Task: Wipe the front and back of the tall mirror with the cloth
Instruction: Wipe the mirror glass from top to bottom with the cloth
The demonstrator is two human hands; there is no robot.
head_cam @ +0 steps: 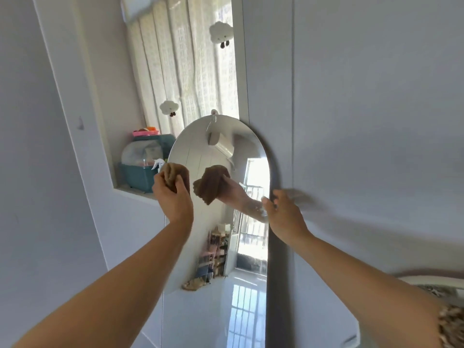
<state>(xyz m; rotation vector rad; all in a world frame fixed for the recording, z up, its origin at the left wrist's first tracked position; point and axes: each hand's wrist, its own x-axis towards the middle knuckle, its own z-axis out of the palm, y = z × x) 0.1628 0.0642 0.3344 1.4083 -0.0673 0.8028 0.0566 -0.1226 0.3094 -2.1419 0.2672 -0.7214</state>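
Observation:
The tall mirror [221,151] has a rounded top and leans against a white wall, its glass facing me. My left hand [172,194] is shut on a bunched brown cloth [174,173] at the mirror's upper left edge. The cloth and that arm show again as a reflection in the glass. My right hand [282,214] grips the mirror's right edge, fingers curled around it.
A recessed window ledge [135,192] to the left holds a teal bin [136,175] with a spray bottle [158,164] and other items. Lace curtains [185,71] with cloud ornaments hang behind. White wall panels [364,121] fill the right side.

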